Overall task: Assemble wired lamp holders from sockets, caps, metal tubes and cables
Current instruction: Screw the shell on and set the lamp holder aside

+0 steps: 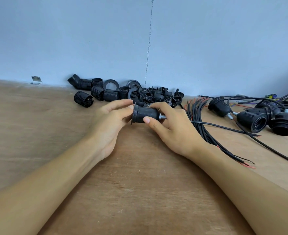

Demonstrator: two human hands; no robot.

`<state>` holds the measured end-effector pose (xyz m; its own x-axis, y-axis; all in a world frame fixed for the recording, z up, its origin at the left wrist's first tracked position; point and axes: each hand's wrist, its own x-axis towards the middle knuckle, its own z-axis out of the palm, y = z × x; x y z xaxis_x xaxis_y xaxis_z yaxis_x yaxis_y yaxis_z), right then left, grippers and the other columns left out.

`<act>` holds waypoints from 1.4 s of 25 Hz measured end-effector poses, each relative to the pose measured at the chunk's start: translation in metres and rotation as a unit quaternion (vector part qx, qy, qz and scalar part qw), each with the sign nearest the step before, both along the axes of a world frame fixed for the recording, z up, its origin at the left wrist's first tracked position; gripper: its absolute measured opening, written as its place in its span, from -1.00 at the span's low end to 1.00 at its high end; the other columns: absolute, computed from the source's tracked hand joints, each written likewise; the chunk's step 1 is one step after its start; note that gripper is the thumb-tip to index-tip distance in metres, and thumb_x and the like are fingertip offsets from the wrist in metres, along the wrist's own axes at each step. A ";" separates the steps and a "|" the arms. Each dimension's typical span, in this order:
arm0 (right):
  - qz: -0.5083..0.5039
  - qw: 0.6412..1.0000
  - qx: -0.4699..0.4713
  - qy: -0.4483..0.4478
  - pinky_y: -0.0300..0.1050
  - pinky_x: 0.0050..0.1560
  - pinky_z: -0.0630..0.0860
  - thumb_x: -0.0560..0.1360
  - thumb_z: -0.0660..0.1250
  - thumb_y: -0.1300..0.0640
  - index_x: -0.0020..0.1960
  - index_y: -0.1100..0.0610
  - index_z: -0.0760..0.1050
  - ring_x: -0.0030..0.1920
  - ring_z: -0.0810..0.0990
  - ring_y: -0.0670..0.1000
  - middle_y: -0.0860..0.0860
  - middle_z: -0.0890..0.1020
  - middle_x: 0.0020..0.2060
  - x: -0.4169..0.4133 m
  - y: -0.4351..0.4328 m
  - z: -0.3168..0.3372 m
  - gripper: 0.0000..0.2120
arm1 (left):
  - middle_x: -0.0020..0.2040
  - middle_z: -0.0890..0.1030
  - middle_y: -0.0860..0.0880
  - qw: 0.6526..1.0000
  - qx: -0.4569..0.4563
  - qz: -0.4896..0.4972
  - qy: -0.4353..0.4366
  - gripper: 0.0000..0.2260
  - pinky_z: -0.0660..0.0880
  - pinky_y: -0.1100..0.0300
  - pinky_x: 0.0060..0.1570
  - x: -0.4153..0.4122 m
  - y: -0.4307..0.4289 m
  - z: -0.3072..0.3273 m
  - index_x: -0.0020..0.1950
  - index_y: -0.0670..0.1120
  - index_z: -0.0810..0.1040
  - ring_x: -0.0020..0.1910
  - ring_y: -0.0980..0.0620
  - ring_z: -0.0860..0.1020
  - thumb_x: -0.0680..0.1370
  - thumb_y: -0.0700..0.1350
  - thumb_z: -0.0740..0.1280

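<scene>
1. A pale blue wall (pixel 72 39) stands behind a wooden worktop (pixel 140 184).
2. A pile of loose sockets and caps (pixel 111 94) lies at the wall. A bundle of cables (pixel 199 116) and the finished holders (pixel 251 119) lie to the right.
3. The lamp holder (pixel 145 113) is in the middle, between both hands. Its long axis runs left to right, with the flanged end to the left and the metal tube (pixel 163 117) to the right.
4. The left grip (pixel 112 119) pinches the flanged end. The right grip (pixel 172 131) is clamped on the ribbed body, thumb in front.
5. I judge that any twisting must go around this axis. The right grip is nearer to the tube.
</scene>
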<state>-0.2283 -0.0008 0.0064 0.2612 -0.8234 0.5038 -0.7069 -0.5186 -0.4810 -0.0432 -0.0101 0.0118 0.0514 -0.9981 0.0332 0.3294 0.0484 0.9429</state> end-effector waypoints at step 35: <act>-0.071 0.996 0.003 -0.051 -0.16 -0.21 0.49 0.55 0.22 -0.31 0.09 -0.04 0.60 -0.27 0.59 -0.16 -0.10 0.66 -0.29 -0.002 -0.003 -0.002 -0.61 | 0.22 0.70 -0.09 0.993 -0.020 -0.113 0.014 -0.73 0.51 -0.03 0.35 0.006 0.000 0.001 0.18 0.00 0.71 0.23 -0.02 0.66 0.49 -0.16 0.45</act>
